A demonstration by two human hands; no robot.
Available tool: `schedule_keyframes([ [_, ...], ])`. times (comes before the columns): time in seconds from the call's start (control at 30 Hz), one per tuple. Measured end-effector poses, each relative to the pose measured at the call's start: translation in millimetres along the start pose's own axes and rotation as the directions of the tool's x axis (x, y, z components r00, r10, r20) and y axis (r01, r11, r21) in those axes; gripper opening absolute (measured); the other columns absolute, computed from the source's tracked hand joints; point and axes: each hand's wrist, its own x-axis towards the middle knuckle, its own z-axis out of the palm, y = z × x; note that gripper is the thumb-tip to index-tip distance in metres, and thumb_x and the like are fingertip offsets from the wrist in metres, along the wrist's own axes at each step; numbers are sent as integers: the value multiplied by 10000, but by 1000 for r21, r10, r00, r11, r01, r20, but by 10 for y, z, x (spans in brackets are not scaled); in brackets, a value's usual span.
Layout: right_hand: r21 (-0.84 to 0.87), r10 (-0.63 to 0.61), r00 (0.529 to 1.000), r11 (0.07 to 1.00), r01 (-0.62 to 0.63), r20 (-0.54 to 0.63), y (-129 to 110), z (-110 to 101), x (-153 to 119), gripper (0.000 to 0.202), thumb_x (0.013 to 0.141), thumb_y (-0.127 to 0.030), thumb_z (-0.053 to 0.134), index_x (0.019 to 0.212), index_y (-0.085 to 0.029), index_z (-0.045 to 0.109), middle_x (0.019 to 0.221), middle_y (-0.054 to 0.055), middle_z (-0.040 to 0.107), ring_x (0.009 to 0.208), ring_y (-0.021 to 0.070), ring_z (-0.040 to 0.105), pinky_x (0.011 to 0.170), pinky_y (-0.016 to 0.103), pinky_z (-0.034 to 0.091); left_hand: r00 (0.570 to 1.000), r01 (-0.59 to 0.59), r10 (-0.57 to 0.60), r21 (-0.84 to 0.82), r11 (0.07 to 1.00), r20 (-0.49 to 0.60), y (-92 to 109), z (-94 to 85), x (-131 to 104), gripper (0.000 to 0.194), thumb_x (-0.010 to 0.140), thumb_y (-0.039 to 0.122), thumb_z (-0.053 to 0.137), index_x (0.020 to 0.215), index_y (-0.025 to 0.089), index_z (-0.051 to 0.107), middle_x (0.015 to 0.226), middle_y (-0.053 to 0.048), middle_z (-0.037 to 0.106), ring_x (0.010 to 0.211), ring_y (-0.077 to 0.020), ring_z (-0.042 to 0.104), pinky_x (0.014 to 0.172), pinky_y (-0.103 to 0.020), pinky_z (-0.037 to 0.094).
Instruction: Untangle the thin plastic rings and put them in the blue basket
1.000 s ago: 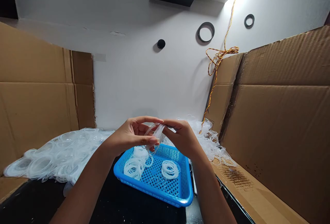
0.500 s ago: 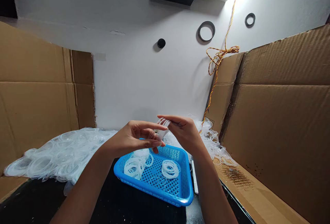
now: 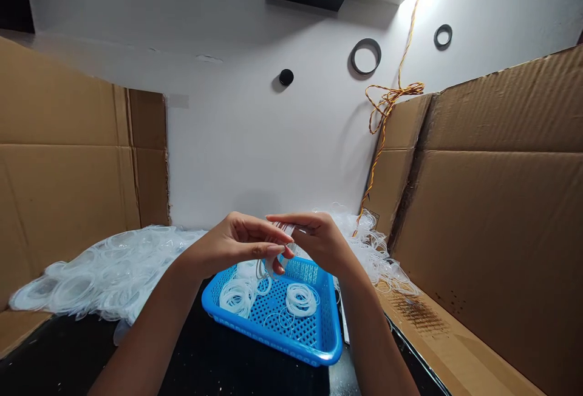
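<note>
Both hands meet above the back edge of a blue perforated basket (image 3: 268,339). My left hand (image 3: 241,239) has its thumb and fingers closed on a few thin translucent rings (image 3: 263,269), which hang below the fingertips. The same rings pass around the fingers of my right hand (image 3: 320,239), whose fingertips overlap those of my left. Inside the basket lie a coil of white rings (image 3: 237,297) at the left and a smaller coil (image 3: 301,300) at the right, with a few loose rings between them.
A large heap of clear rings (image 3: 95,271) lies at the left, another pile (image 3: 380,256) at the right. Cardboard walls (image 3: 59,141) stand on both sides. An orange twisted cord (image 3: 377,159) hangs down the wall at the right. The basket sits on a black surface (image 3: 195,359).
My right hand has shifted slightly left and down, closer over my left fingertips. The rings now hang lower, below my left fingers.
</note>
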Motion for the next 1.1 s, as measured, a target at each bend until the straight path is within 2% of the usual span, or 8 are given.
schedule_keyframes([
  [0.13, 7, -23, 999, 1000, 24, -45, -9, -38, 4, 302, 744, -147, 509, 957, -166, 722, 770, 41, 724, 670, 128, 639, 612, 254, 497, 998, 44, -43, -41, 998, 34, 3, -15, -11, 226, 723, 119, 695, 936, 192, 715, 852, -34, 729, 662, -118, 686, 657, -218, 550],
  [0.37, -5, 2, 996, 1000, -2, -88, 53, -64, 18, 247, 760, -230, 562, 945, -181, 718, 874, 54, 730, 779, 161, 663, 653, 274, 512, 998, 21, -24, -52, 998, -61, -23, 21, 17, 333, 658, 67, 736, 952, 220, 707, 901, -20, 729, 648, -114, 693, 644, -206, 560],
  [0.53, 14, 40, 999, 999, -41, 35, 62, -71, 23, 238, 765, -187, 588, 972, -160, 702, 917, 76, 717, 817, 169, 654, 697, 285, 504, 998, 15, -16, -24, 1000, -68, -46, 36, 26, 345, 656, 72, 739, 956, 241, 707, 951, -18, 722, 657, -116, 697, 645, -206, 565],
  [0.63, 40, -21, 979, 999, 13, 202, 56, -65, 13, 243, 793, -198, 587, 1013, -169, 686, 908, 56, 707, 824, 149, 636, 714, 266, 486, 996, 12, -13, -13, 1000, -93, -68, 56, 18, 336, 646, 92, 751, 945, 240, 711, 902, -19, 729, 640, -116, 694, 611, -196, 560],
  [0.7, 38, -53, 966, 998, 45, 253, 58, -57, 4, 234, 815, -217, 576, 1017, -174, 685, 857, 36, 700, 787, 132, 623, 688, 247, 474, 993, 21, -21, 2, 1000, -112, -75, 72, 9, 360, 648, 101, 751, 973, 247, 702, 892, -19, 730, 640, -111, 691, 609, -191, 555],
  [0.9, 69, -53, 971, 997, 37, 235, 83, -43, 0, 235, 845, -295, 545, 931, -158, 715, 787, 44, 703, 713, 139, 626, 646, 257, 474, 986, 78, -65, 81, 994, -155, -49, 107, -22, 453, 625, 131, 770, 1055, 231, 673, 864, -30, 723, 667, -124, 679, 615, -209, 548],
  [1.03, 123, -117, 977, 988, 96, 178, 82, -61, 22, 236, 830, -292, 550, 954, -165, 706, 851, 57, 712, 806, 159, 643, 718, 276, 488, 988, 48, -25, 153, 987, -153, -37, 105, -30, 489, 607, 130, 775, 1078, 197, 664, 894, -55, 705, 643, -128, 649, 588, -235, 540],
  [1.1, 139, -100, 985, 987, 80, 143, 79, -75, 30, 226, 812, -264, 565, 964, -163, 699, 908, 67, 712, 848, 165, 647, 743, 281, 496, 991, 27, -4, 170, 985, -137, -33, 102, -31, 477, 614, 127, 768, 1076, 187, 664, 932, -67, 694, 628, -123, 632, 570, -241, 534],
])
